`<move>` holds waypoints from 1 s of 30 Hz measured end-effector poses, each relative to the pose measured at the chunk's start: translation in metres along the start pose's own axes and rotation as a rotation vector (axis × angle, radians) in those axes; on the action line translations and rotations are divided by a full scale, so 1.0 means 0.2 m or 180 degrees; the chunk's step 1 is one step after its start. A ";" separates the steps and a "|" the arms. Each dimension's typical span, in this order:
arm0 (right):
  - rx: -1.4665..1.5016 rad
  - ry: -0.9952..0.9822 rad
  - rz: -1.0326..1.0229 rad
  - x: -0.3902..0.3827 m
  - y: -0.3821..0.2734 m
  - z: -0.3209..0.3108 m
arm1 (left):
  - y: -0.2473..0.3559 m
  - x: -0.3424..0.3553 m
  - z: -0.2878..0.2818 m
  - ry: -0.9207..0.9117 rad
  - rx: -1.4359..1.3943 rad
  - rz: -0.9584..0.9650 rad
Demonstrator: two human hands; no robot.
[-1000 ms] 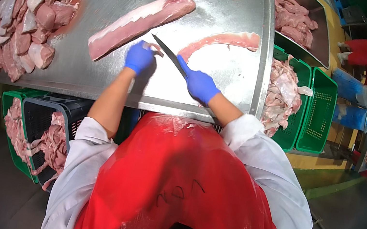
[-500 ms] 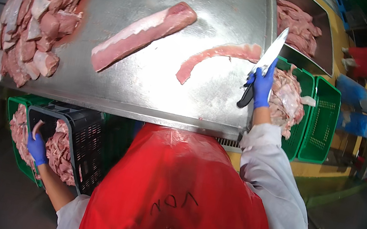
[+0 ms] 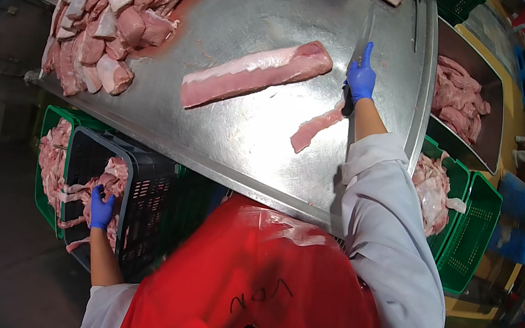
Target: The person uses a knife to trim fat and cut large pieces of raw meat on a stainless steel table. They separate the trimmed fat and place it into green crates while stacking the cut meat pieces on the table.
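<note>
Blue-gloved, the right hand [image 3: 361, 82] grips a knife [image 3: 348, 103], its blade aimed up-frame, presumably for safety. The meat slab [image 3: 256, 77] lies mid-frame; whether the left hand [image 3: 101, 209], lower left, holds trimmings [image 3: 116, 172] I cannot tell.

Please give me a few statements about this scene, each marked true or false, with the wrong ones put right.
1. The right hand holds a black-handled knife over the metal table. True.
2. The left hand rests on the metal table. False: it is at the dark crate with meat scraps in it.
3. The long piece of meat lies on the metal table with neither hand touching it. True.
4. The heap of meat cuts lies at the right end of the metal table. False: it lies at the left end.
5. Both hands wear blue gloves. True.
</note>
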State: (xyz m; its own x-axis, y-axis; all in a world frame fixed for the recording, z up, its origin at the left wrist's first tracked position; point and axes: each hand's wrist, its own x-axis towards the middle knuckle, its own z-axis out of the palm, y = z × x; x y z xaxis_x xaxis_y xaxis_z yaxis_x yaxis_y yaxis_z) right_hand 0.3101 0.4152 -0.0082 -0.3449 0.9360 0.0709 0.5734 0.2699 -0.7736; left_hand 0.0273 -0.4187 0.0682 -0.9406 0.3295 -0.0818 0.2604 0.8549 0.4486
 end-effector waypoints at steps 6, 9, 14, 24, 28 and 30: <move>0.0937 -0.0710 0.0482 -0.24 -0.21 0.11 | 0.19 -0.01 -0.07 0.0050 -0.0221 0.0277; 0.2245 -0.0254 0.0819 -0.32 -0.08 0.08 | 0.50 0.11 -0.08 0.0151 -0.0118 0.0842; 0.3754 0.0077 0.0743 -0.53 -0.06 -0.28 | 1.31 0.23 0.07 -0.0102 -0.0400 0.1350; 0.3931 0.1191 -0.0018 -0.92 0.02 -1.25 | 2.57 0.05 1.28 -0.1699 -0.0501 0.4080; 0.3319 0.1782 0.0069 -1.31 0.07 -1.55 | 3.06 -0.47 1.59 -0.1889 0.0441 0.4336; 0.3126 0.2010 0.0332 -1.51 0.06 -1.63 | 3.19 -0.59 1.74 -0.2305 0.1302 0.4056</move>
State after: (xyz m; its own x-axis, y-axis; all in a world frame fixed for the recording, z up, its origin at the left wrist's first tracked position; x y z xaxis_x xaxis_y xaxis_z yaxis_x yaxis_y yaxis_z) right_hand 0.6633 0.2093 0.1660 0.2585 0.9638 0.0650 -0.3382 0.1533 -0.9285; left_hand 0.3795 0.2279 0.0555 0.2255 0.9261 -0.3025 0.9459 -0.1338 0.2955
